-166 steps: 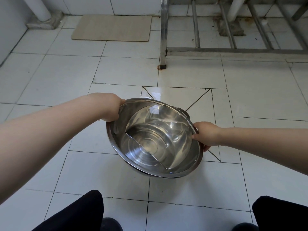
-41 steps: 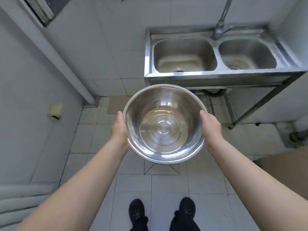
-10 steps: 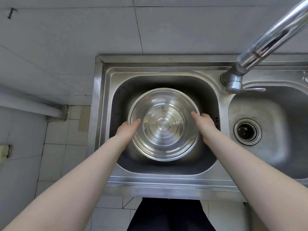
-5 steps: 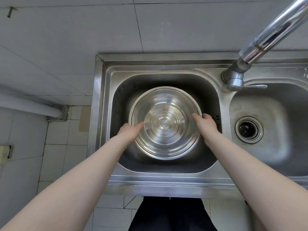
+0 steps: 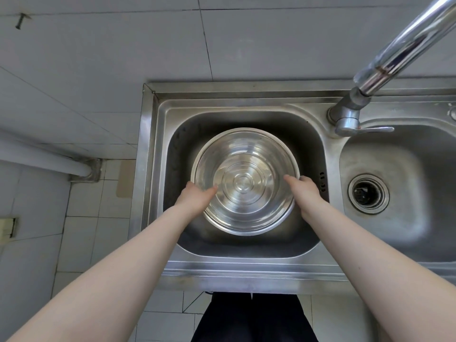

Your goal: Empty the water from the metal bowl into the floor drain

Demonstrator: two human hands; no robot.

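Note:
The metal bowl (image 5: 244, 181) is upright inside the left basin of the steel double sink (image 5: 153, 183), with no water visible in it. My left hand (image 5: 197, 197) grips the bowl's left rim, thumb over the inside edge. My right hand (image 5: 302, 191) grips the right rim, thumb lying inside the bowl. The floor drain is out of view.
A chrome tap (image 5: 365, 95) rises at the divider and slants up to the right. The right basin has a round strainer drain (image 5: 368, 193). Grey tiled wall lies behind, a white pipe (image 5: 42, 159) at the left, tiled floor below.
Since the earliest frames the bowl went from tilted over the floor, water inside, to upright in the left basin. Over the last second it sank slightly; both hands keep their hold.

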